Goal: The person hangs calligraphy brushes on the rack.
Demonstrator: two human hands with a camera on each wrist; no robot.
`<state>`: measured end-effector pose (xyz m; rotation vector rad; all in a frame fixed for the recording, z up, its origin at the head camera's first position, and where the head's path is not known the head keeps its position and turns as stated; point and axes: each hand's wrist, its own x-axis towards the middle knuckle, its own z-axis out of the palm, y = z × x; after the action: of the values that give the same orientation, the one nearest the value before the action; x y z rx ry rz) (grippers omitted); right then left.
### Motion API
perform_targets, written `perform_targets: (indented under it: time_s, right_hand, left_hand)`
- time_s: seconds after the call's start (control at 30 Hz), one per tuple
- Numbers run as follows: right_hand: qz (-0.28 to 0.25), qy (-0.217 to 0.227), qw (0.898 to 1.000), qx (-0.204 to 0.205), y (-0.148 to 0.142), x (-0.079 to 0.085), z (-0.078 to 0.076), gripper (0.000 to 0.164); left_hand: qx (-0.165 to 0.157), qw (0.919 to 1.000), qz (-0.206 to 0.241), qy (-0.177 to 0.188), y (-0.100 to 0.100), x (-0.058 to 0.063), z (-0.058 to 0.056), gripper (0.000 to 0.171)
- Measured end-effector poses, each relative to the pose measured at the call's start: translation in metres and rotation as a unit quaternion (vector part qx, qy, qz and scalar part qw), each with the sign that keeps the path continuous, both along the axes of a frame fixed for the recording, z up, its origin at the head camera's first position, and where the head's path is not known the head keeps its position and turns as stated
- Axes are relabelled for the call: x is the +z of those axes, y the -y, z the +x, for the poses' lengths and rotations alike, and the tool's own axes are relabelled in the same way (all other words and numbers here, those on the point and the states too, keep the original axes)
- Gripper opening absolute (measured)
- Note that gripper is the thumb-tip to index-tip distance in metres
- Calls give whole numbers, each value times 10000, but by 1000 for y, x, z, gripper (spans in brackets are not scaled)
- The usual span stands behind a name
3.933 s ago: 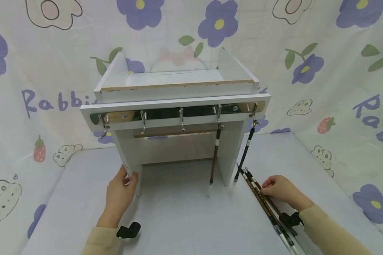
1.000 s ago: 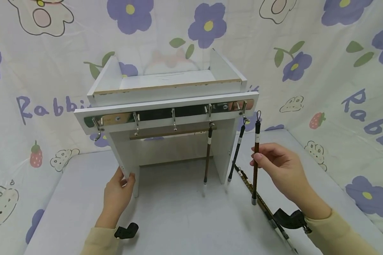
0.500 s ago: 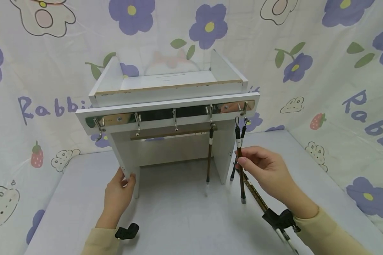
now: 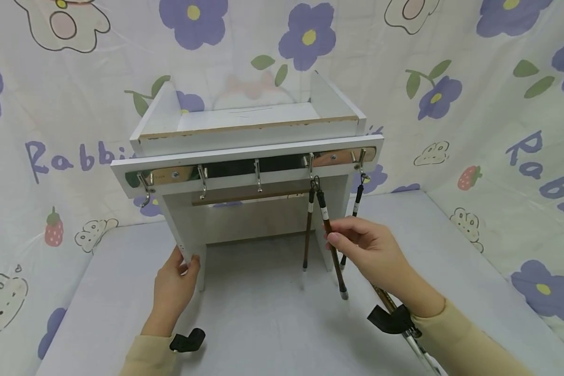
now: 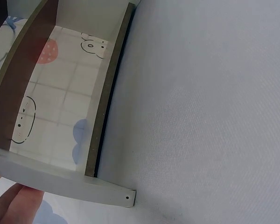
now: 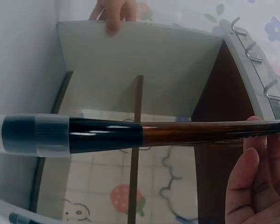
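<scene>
Right hand [image 4: 371,249] pinches brush [image 4: 336,261]; clear cap [image 6: 52,135] encloses lower end.

the rack [image 4: 244,138] stands on the table [image 4: 263,324] at my twelve o'clock, the cloth [image 4: 380,31] behind it and the hook rail [image 4: 284,164] along its front, with my left hand [image 4: 174,284] at its left panel [image 4: 183,227] toward ten. at one o'clock my right hand [image 4: 368,250] holds a brush [image 4: 337,269] between the inner hanging brush [image 4: 308,222] at twelve and the outer hanging brush [image 4: 357,201] at one, while loose brushes [image 4: 384,297] lie at two, partly beneath my right wrist [image 4: 420,295].
</scene>
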<state>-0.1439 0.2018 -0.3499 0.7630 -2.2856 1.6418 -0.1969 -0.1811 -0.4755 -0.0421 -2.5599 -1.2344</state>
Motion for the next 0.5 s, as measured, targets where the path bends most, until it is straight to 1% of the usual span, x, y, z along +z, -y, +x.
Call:
perform_targets:
  time_s: [0.2, 0.5]
  right_hand:
    - [-9, -17, 9999, 145, 8, -2, -3, 19]
    - [177, -41, 9991, 381, 23, -4, -9, 18]
  left_hand:
    - [6, 10000, 9, 52, 0, 1, 0, 49]
    - [-29, 9999, 56, 93, 0, 2, 1, 48]
